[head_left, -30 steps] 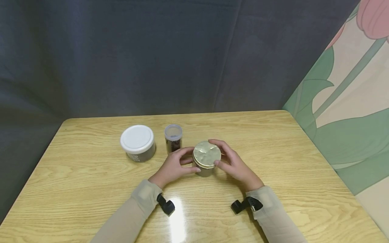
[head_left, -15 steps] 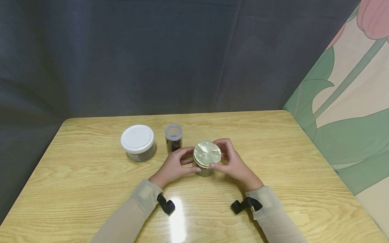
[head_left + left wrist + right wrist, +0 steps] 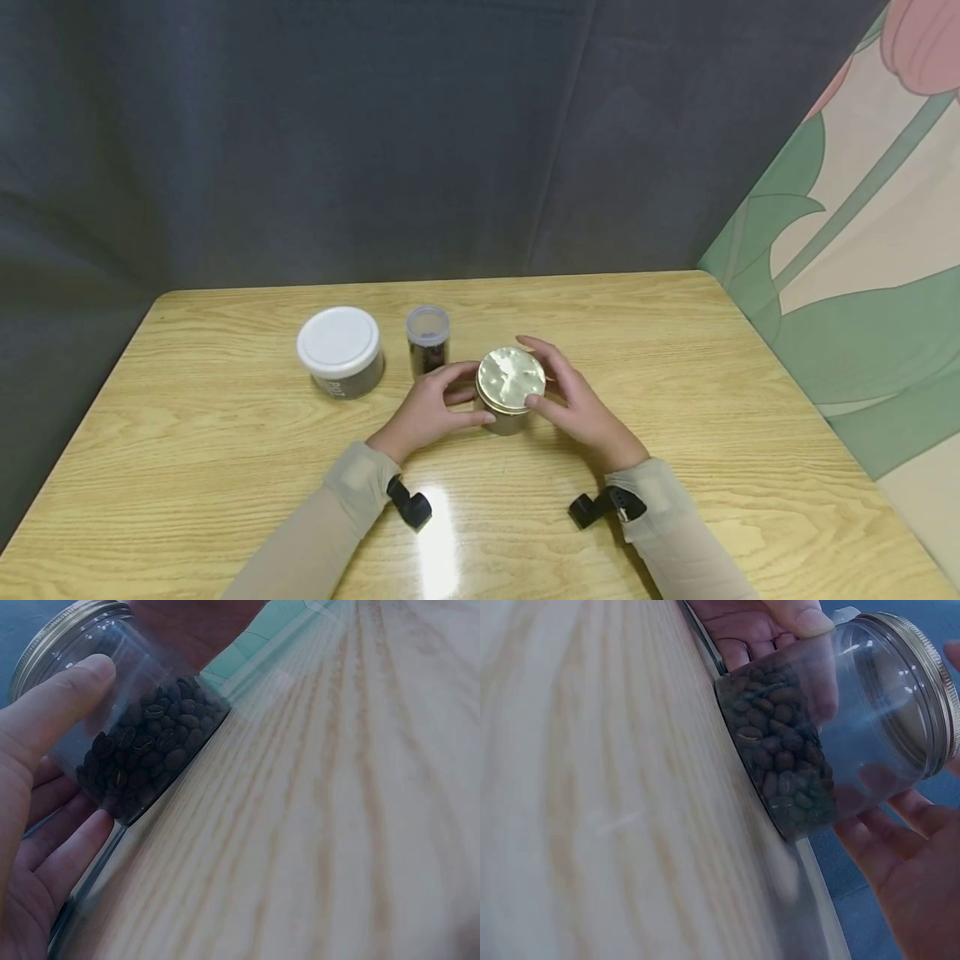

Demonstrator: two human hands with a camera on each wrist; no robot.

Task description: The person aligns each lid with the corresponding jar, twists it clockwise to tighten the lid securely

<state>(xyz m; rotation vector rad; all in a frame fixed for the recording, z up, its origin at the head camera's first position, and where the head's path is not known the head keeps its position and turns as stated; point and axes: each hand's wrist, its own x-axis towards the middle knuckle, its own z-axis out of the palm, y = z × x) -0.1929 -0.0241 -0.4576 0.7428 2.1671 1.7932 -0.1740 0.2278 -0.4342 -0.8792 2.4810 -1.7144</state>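
A clear jar (image 3: pixel 847 697) with a gold metal lid (image 3: pixel 512 379) stands upright on the table, partly filled with dark coffee beans (image 3: pixel 154 739). My left hand (image 3: pixel 431 414) holds the jar's body from the left, thumb in front and fingers behind. My right hand (image 3: pixel 581 408) is curved around the lid's right side. Its thumb rests at the lid's near edge, and one finger is raised just off the far edge. In the right wrist view its other fingers (image 3: pixel 889 832) reach against the jar below the lid.
A slim container (image 3: pixel 428 342) with a clear top and dark contents stands behind my left hand. Farther left is a grey tub (image 3: pixel 352 382) with a white lid. The wooden table (image 3: pixel 225 417) meets a dark curtain at the back and a floral cloth on the right.
My right hand turned around the lid, its thumb moving left along the edge, then swung back to the right with a finger lifting off. The left hand and jar stayed in place.
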